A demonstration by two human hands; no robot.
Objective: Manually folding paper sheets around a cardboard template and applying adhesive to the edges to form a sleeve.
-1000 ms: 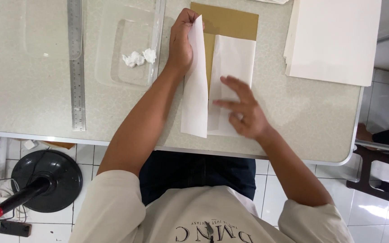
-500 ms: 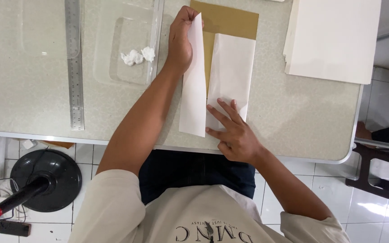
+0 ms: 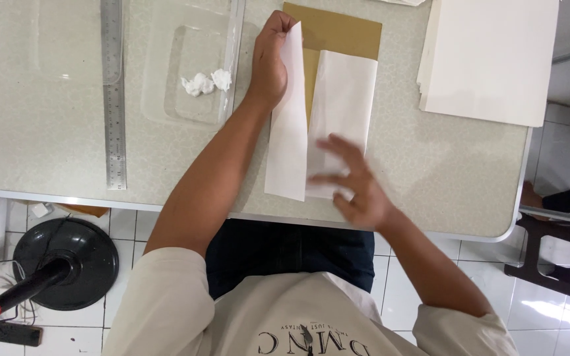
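Head view shows the left hand (image 3: 268, 62) pinching the far end of a raised white paper flap (image 3: 287, 118); the right hand (image 3: 354, 188), blurred, fingers spread wide and holding nothing, hovers over the near end of the folded white paper (image 3: 341, 105); that paper lies on a brown sheet (image 3: 338, 29) at the middle of the table (image 3: 47, 132); folding seems the step in hand; pressing the flap down would call for an even stroke along the crease; a metal ruler (image 3: 113, 92) and a clear tray (image 3: 199, 72) lie left; a paper stack (image 3: 489, 59) lies right.
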